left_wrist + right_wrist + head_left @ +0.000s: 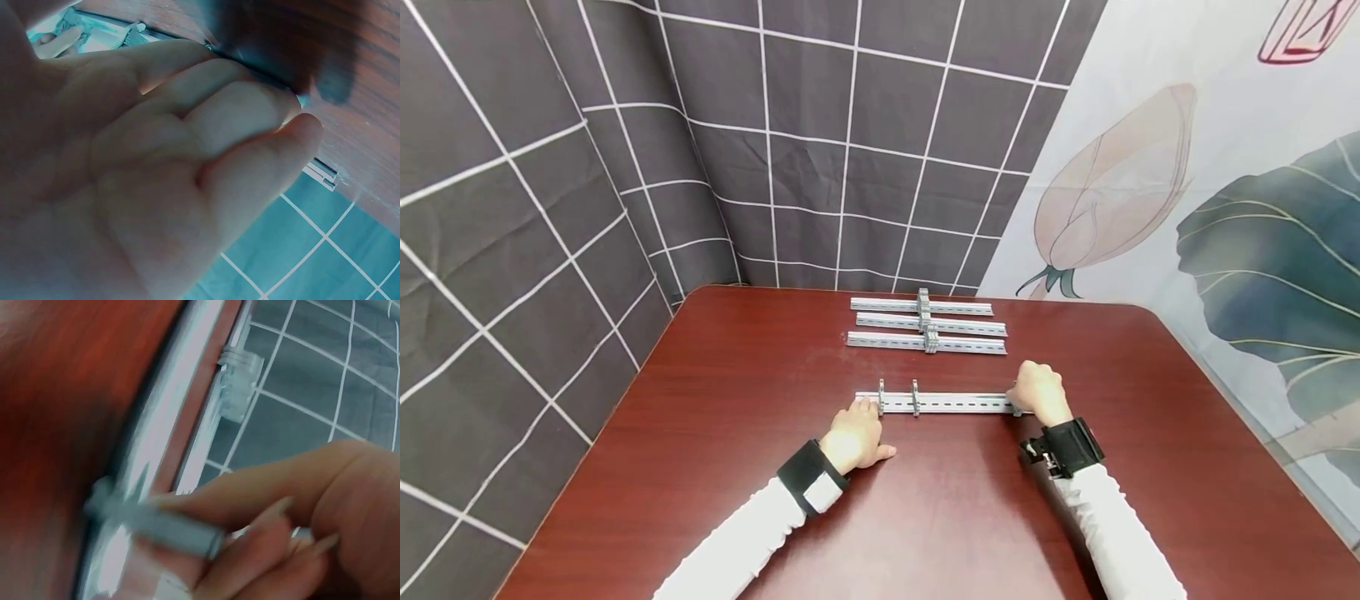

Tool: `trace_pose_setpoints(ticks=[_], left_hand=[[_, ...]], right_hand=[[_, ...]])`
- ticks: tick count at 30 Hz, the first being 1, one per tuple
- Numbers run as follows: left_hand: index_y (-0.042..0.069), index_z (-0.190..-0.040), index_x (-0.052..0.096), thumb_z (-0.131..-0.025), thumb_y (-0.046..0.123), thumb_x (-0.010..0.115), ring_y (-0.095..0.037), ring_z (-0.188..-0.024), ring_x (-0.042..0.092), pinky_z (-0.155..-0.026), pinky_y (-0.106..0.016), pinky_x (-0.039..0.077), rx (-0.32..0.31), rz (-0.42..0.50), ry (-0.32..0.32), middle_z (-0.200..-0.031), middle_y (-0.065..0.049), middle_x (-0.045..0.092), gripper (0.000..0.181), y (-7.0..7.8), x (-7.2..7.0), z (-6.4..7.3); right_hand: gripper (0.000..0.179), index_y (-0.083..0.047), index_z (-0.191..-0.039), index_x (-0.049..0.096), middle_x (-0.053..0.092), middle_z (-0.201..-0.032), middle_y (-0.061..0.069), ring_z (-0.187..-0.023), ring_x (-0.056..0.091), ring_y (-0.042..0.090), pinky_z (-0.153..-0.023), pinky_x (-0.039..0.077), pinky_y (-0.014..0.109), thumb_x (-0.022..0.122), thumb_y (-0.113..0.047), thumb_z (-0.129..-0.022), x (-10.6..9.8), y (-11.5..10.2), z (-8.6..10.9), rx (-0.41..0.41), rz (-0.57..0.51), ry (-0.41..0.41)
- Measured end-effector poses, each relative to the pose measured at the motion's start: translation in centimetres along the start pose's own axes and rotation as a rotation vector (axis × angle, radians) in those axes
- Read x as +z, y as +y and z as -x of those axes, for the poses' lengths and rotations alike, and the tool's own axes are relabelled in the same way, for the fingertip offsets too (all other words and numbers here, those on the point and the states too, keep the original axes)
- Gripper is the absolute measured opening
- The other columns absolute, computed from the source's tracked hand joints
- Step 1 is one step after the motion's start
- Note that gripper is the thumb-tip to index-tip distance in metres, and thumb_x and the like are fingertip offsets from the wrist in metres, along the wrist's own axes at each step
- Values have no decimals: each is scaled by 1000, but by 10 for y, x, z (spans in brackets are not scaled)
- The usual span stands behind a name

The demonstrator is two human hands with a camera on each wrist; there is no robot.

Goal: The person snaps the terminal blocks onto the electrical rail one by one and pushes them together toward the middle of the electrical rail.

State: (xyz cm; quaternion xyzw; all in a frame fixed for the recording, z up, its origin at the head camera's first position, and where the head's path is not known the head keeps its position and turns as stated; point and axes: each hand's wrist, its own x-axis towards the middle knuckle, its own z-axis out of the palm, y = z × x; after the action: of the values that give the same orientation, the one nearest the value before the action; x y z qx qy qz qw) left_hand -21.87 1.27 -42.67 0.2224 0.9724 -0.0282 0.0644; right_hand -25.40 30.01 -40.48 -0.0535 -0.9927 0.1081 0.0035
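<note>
A slotted metal DIN rail (962, 403) lies crosswise on the table before me. My left hand (856, 435) rests its fingertips on the rail's left end, thumb spread out to the side. In the left wrist view its fingers (225, 119) hide most of that end. At the other end, my right hand (1040, 392) pinches a small grey rail clip (172, 530) between thumb and fingers, and the clip sits across the rail in the right wrist view. Two more upright grey clips (915, 398) stand on the rail's left part, one of them right beside my left fingertips.
Farther back on the reddish-brown table (737, 358), three similar rails lie in parallel, the nearest rail (887, 340) carrying a grey clip cluster (931, 339) near its middle. A dark gridded curtain (805, 183) hangs behind the table, with a flower-printed sheet (1120, 50) at the right.
</note>
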Motion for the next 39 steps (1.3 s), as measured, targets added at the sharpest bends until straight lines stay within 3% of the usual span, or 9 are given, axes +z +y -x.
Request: trace_pose_setpoints(ticks=[2,4,9,12,15,17,21,27,39], left_hand=[[0,-129,56,-84,55,65,-23,-111,54,-84,-35,53,10,-4,0,-121,-12,57,72,2,1,0],[0,-129,56,-84,55,65,-23,-112,54,-85,-36,53,15,-2,-4,-122,-12,57,71,3,2,0],[-1,-130,55,-84,52,67,-25,-118,54,-90,-37,51,11,25,-23,-128,-13,57,72,4,2,0],[-2,-132,53,-85,52,66,-25,-122,52,-93,-37,50,15,35,-34,-133,-14,55,73,4,0,-1],[-2,-134,52,-86,52,65,-26,-126,50,-96,-38,49,10,34,-46,-138,-14,53,74,4,0,0],[-2,-133,53,-85,52,66,-26,-123,51,-94,-38,49,4,38,-38,-135,-14,54,74,3,1,1],[-2,-128,54,-83,53,68,-25,-113,53,-90,-37,50,-8,49,-14,-123,-13,57,72,2,2,3],[-2,-127,54,-84,52,68,-25,-110,52,-89,-38,50,-6,53,1,-119,-13,56,71,1,-1,-1],[-2,-126,56,-84,53,67,-25,-109,53,-87,-36,51,1,14,19,-118,-13,57,70,2,-2,0]], right_hand=[[15,6,-71,60,64,-79,30,-75,63,45,-70,52,54,61,-9,-73,3,-1,1,15,19,-1],[15,6,-70,59,64,-80,30,-75,63,44,-70,52,55,61,-9,-74,5,1,3,30,9,-13],[27,-9,-52,43,56,-63,17,-61,56,34,-55,47,45,53,-11,-77,5,7,12,64,-69,-8],[39,-14,-51,40,47,-57,7,-57,52,28,-48,39,36,59,-20,-84,-3,6,20,107,-106,-28],[43,-13,-52,43,42,-55,1,-56,50,23,-48,36,32,67,-28,-83,-14,5,24,120,-105,-79],[40,-9,-54,51,46,-55,1,-57,51,23,-49,37,31,70,-30,-82,-20,4,24,120,-104,-130],[34,-8,-53,60,51,-52,0,-55,49,19,-49,34,29,68,-25,-82,-23,6,21,87,-98,-187],[37,-16,-43,50,44,-43,-5,-48,43,15,-46,27,26,61,-13,-78,-22,4,12,35,-116,-151],[37,-17,-43,48,45,-41,-7,-45,42,13,-44,26,25,62,-12,-77,-13,0,11,11,-141,-107]])
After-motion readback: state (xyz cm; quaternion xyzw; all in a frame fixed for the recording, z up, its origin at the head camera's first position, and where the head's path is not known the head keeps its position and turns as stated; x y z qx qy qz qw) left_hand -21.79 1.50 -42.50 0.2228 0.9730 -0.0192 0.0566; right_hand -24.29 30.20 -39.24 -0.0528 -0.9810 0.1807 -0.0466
